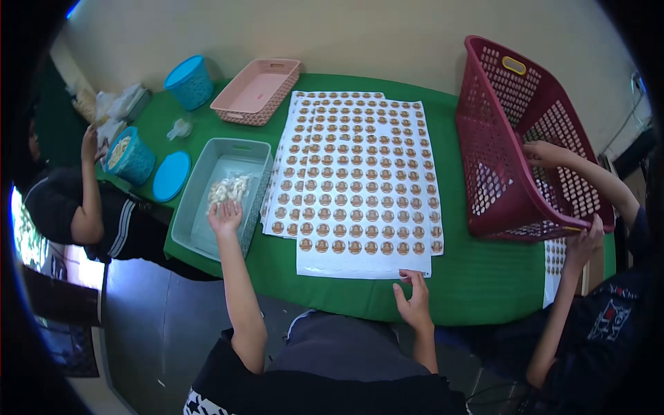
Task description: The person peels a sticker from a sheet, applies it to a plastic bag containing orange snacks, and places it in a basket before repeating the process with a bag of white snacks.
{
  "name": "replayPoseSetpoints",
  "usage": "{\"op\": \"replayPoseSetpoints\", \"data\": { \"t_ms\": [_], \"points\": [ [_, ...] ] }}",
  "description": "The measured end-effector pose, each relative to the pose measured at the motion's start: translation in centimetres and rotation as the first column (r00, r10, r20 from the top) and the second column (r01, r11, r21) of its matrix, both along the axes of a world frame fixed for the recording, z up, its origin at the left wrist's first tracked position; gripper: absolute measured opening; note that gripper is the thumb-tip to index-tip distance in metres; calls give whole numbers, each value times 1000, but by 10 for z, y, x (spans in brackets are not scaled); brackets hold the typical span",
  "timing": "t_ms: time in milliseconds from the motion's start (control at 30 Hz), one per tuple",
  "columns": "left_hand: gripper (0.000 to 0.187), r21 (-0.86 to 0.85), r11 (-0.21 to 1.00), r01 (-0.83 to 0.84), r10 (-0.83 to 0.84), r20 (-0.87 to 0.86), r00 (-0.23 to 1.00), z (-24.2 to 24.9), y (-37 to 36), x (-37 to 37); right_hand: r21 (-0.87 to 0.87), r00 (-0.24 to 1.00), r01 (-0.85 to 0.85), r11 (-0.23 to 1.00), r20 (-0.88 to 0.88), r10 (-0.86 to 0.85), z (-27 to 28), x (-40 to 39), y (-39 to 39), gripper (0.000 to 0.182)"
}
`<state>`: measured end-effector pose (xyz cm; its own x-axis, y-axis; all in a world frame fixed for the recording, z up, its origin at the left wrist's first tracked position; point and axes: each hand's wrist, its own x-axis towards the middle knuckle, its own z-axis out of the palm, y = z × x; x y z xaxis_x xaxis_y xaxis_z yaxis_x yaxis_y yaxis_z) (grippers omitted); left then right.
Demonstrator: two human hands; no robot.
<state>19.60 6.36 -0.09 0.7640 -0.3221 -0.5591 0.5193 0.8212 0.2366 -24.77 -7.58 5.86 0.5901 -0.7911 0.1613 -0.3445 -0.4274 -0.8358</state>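
My left hand point(225, 217) is palm up with its fingers apart, over the pale green basket point(187, 220) on the left. Its fingertips are at a clear bag of pale, twisted pieces point(232, 187) lying in that basket. My right hand point(416, 302) is open at the table's front edge, thumb and fingers apart. Just beyond its fingertips is the lower edge of a stack of white sheets point(332, 266) covered in rows of round brown stickers. A few stickers look gone from the upper part of the top sheet.
A pink basket point(254, 93), lidded blue tub point(189, 83), open blue tub point(131, 160) of pale pieces and blue lid point(171, 176) occupy the green table point(477, 290). At right, another person's hands point(584, 242) touch a large maroon basket point(498, 138). Another person point(86, 207) stands left.
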Motion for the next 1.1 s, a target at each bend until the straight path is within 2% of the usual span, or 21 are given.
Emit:
{"op": "replayPoseSetpoints", "data": {
  "t_ms": [33, 67, 100, 167, 233, 300, 433, 533, 600, 633, 700, 833, 900, 1033, 1100],
  "points": [
    [51, 19, 1000, -3, 3, -10, 1000, -2, 3, 0, -11, 1000, 20, 1000, -17, -20, -3, -1, -1, 27],
    [56, 69, 998, -11, 10, 14, 1000, 0, 4, -1, -15, 998, 55, 998, -21, -55, -4, -1, -3, 26],
    [56, 70, 998, 8, -9, 10, 1000, 2, 4, -2, -15, 997, 74, 997, -25, -74, -8, -3, -7, 26],
    [61, 39, 998, -52, 54, -69, 996, 16, 5, -8, -74, 985, 161, 984, -43, -165, -18, -6, -17, 26],
    [64, -18, 999, -43, 42, -60, 997, 5, 14, -1, -83, 975, 207, 975, -72, -213, -22, -7, -27, 26],
    [65, -199, 974, -105, 70, -174, 982, 2, 20, 5, -235, 932, 300, 924, -133, -337, -30, -7, -39, 27],
    [65, -248, 952, -180, 120, -240, 963, 4, 22, 10, -270, 900, 331, 904, -200, -389, -46, -6, -58, 29],
    [66, -196, 955, -223, 169, -256, 952, 12, 18, 7, -256, 876, 341, 905, -262, -404, -48, 0, -65, 28],
    [67, -279, 921, -272, 167, -347, 923, 17, 16, 6, -266, 858, 367, 891, -273, -435, -48, 5, -67, 26],
    [67, -281, 921, -270, 165, -347, 923, 9, 18, 9, -273, 841, 390, 879, -282, -461, -49, 7, -69, 25],
    [65, -497, 864, -84, -37, -227, 973, -5, 24, 14, -282, 828, 410, 867, -285, -484, -53, 10, -74, 23],
    [60, -440, 880, -181, 39, -313, 949, -5, 20, 16, -293, 795, 434, 852, -321, -515, -51, 14, -77, 18],
    [49, -280, 914, -293, 169, -394, 903, -3, 16, 18, -316, 775, 433, 844, -346, -528, -50, 16, -76, 17],
    [39, -206, 929, -307, 208, -395, 895, -20, 22, 35, -406, 758, 427, 808, -327, -565, -55, 18, -78, 14],
    [36, -190, 936, -296, 243, -257, 935, -61, 36, 65, -385, 748, 418, 823, -368, -553, -52, 19, -79, 13]
  ]
}}
